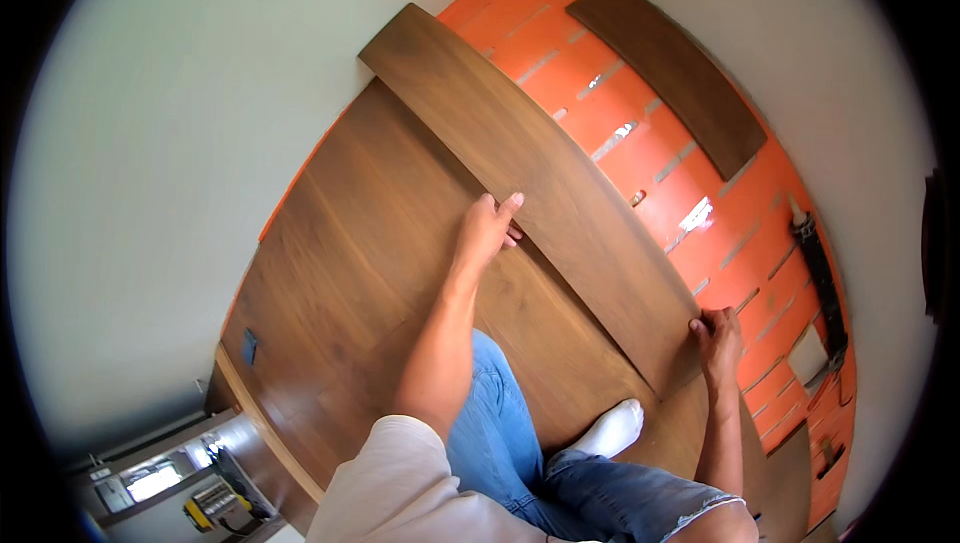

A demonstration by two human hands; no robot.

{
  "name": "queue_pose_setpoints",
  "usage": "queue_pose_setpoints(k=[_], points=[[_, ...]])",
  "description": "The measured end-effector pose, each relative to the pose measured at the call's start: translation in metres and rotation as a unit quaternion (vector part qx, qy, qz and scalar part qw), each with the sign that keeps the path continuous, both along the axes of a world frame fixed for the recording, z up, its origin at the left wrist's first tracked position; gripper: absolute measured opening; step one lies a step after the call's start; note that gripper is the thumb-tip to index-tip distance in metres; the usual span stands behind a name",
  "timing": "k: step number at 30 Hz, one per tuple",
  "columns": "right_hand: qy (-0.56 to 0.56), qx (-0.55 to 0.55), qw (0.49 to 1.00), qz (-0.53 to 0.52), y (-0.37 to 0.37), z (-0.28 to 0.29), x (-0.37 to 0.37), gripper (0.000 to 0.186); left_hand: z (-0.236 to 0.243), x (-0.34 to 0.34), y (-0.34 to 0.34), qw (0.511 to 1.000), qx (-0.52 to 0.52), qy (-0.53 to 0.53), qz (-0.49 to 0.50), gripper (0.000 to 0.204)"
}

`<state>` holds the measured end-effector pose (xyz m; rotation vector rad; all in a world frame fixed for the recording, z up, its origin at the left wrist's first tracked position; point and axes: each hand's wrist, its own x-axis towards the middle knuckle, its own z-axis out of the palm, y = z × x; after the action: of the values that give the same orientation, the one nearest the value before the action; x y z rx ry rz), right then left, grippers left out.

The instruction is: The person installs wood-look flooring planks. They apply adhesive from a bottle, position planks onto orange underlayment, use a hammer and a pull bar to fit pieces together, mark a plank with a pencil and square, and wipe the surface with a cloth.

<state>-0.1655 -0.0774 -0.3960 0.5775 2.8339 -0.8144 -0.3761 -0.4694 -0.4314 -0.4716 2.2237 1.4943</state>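
A long brown wooden floor plank (560, 183) lies slantwise across the view, its near long edge raised above the laid plank floor (370, 233). My left hand (486, 231) is closed on that near edge, thumb on top and fingers curled underneath. At the plank's right end, my right hand (718, 345) grips the corner with bent fingers; part of its grip is hidden. Beyond the plank stretches an orange slotted underlay (655, 188), with greyish strips showing through its slots.
A shorter plank (670, 73) lies on the underlay near the far wall. At right are a black caulking gun (822, 278), a whitish square piece (808, 355) and a small dark tool (830, 458). A small blue block (249, 346) sits at left. Beyond a wooden edge is a yellow-black item (215, 506).
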Motion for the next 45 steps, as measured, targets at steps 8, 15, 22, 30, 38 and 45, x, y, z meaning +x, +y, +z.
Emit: queue_pose_setpoints(k=[8,15,22,30,38,45], points=[[0.068,0.013,0.998,0.008,0.027,-0.020,0.009,0.020,-0.028,0.000,0.015,0.994,0.112,0.016,-0.011,0.043],[0.155,0.016,0.986,-0.056,0.013,-0.027,0.022,0.021,-0.031,-0.003,-0.003,0.988,0.152,0.012,0.006,0.031],[0.184,0.038,0.978,-0.090,-0.006,-0.039,0.037,0.023,-0.027,-0.004,-0.011,0.983,0.183,0.026,-0.019,0.045],[0.143,0.028,0.987,-0.067,-0.005,-0.038,0.024,0.018,-0.015,0.009,0.006,0.996,0.066,0.033,0.053,0.026],[0.130,0.028,0.990,-0.040,-0.016,-0.023,0.012,0.025,-0.003,0.004,0.012,0.975,0.209,0.057,0.053,0.029],[0.149,0.018,0.988,-0.041,-0.008,-0.041,0.013,0.026,-0.001,0.009,0.023,0.942,0.295,0.120,0.104,0.036]])
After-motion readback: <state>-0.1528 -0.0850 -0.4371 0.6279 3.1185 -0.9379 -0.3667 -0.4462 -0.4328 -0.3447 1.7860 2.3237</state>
